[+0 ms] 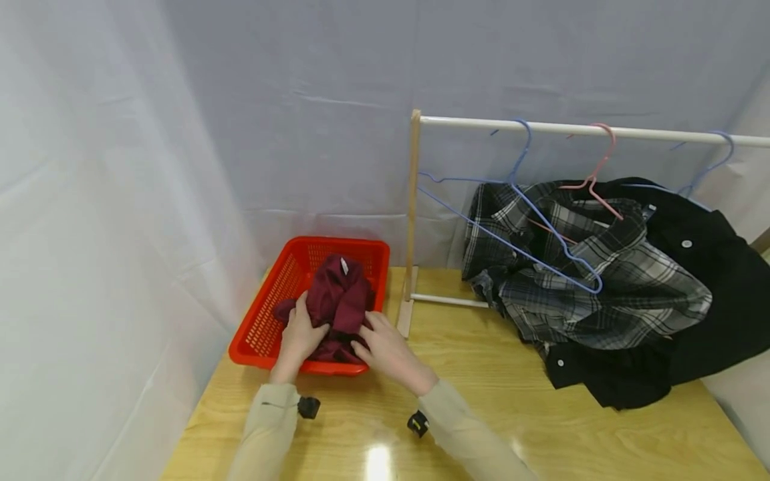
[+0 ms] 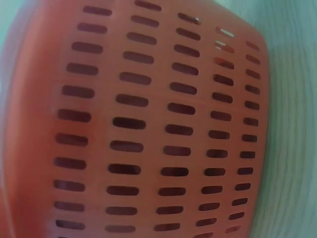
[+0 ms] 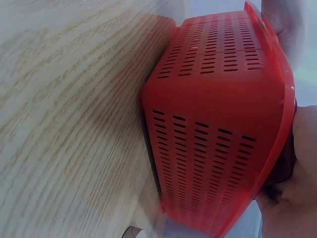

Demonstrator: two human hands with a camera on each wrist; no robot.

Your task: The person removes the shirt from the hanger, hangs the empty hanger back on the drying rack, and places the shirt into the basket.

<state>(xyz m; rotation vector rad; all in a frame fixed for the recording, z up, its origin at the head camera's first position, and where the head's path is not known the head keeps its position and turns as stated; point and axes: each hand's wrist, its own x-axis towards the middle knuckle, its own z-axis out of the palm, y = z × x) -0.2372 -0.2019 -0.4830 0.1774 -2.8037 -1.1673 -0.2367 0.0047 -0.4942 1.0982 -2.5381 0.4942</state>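
A crumpled burgundy garment with a small white label lies in a red plastic basket on the table. At the garment's left side, my left hand reaches over the front rim and holds the cloth between thumb and fingers. My right hand grips its lower right part, close to the basket's front right corner. Seen from the right wrist, the right hand sits at the rim with dark cloth by the thumb. Only the basket's slotted wall fills the left wrist view.
To the right, a clothes rack with a white rail and a wooden post stands near the basket. An unloaded blue hanger, a plaid shirt on a pink hanger and a black garment hang from it.
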